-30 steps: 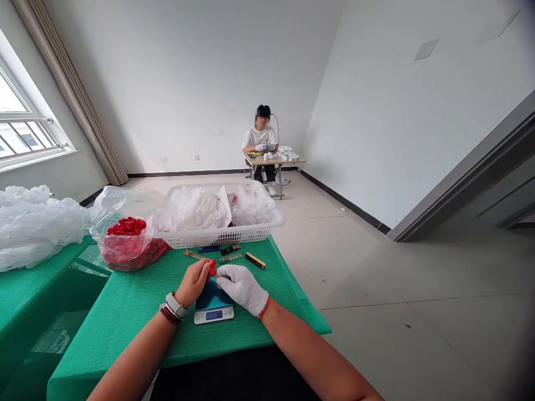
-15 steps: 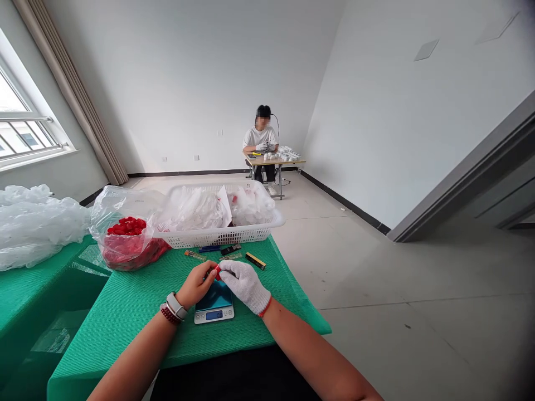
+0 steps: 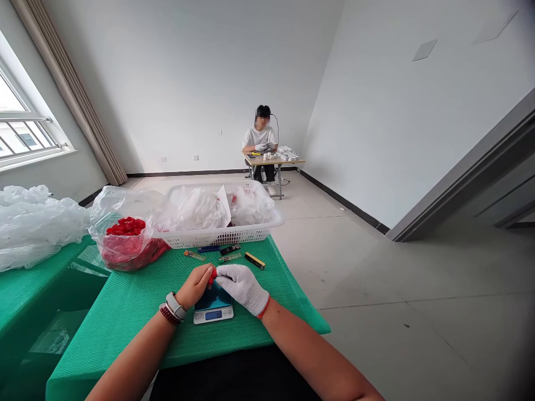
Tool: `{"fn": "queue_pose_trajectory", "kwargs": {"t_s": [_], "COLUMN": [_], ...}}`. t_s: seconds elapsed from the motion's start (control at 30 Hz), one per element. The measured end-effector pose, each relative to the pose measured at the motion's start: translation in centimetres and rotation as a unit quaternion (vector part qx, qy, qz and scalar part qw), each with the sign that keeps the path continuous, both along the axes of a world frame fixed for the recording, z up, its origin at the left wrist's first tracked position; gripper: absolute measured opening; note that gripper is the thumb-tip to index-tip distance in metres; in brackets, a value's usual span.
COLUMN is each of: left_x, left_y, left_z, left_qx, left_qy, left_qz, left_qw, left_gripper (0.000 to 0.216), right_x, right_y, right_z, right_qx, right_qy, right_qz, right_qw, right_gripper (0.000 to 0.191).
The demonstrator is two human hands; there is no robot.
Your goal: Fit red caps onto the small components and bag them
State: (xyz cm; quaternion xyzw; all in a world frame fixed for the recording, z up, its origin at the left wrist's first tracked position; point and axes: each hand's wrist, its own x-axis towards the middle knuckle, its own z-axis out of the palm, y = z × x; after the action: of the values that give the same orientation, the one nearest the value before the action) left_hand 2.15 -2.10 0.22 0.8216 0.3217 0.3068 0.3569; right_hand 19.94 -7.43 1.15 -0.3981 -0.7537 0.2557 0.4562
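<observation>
My bare left hand and my white-gloved right hand meet just above a small digital scale on the green table. Between their fingertips they pinch a small red piece; both hands are closed on it. A watch and a bead bracelet ring my left wrist. A clear plastic bag of red pieces stands at the back left of the table.
A white plastic basket full of clear bags stands behind the scale, with several small lighters or tubes lying in front of it. A heap of plastic bags covers the table at left. Another person sits at a far desk.
My hands have stayed over the scale; the red piece shifted slightly between the fingertips and my right hand turned a little.
</observation>
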Motion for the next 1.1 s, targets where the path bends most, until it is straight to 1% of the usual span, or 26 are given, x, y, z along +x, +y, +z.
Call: {"fn": "queue_pose_trajectory", "kwargs": {"t_s": [0.13,0.23,0.37,0.5,0.6,0.7,0.87,1.1], "left_x": [0.0,0.2,0.3,0.2,0.0,0.0,-0.1,-0.1], "left_y": [0.2,0.2,0.1,0.0,0.2,0.4,0.4,0.4], "left_z": [-0.3,-0.4,-0.1,0.2,-0.1,-0.5,-0.7,-0.5], "left_qx": [-0.056,-0.062,-0.01,0.056,0.086,0.119,0.136,0.13], "left_qy": [-0.018,-0.01,0.005,0.01,0.009,-0.001,-0.013,-0.011], "left_qz": [-0.014,-0.017,0.002,0.02,0.025,0.042,0.058,0.06], "left_qw": [0.998,0.998,1.0,0.998,0.996,0.992,0.989,0.99], "left_gripper": [0.048,0.05,0.049,0.04,0.029,0.028,0.019,0.024], "right_x": [-0.2,-0.3,-0.5,-0.2,0.0,0.1,0.0,0.1], "right_y": [0.1,0.3,0.4,0.5,0.7,0.9,0.5,0.2], "right_z": [-0.4,-0.9,-1.0,-0.9,-1.1,-1.3,-1.0,-0.5], "right_qx": [0.002,0.0,0.002,-0.024,-0.059,-0.08,-0.058,-0.032], "right_qy": [-0.013,-0.022,-0.022,0.028,0.069,0.078,0.074,0.05], "right_qz": [-0.006,-0.035,-0.067,-0.105,-0.117,-0.118,-0.108,-0.102], "right_qw": [1.0,0.999,0.998,0.994,0.989,0.987,0.99,0.993], "right_gripper": [0.019,0.02,0.024,0.024,0.023,0.025,0.022,0.022]}}
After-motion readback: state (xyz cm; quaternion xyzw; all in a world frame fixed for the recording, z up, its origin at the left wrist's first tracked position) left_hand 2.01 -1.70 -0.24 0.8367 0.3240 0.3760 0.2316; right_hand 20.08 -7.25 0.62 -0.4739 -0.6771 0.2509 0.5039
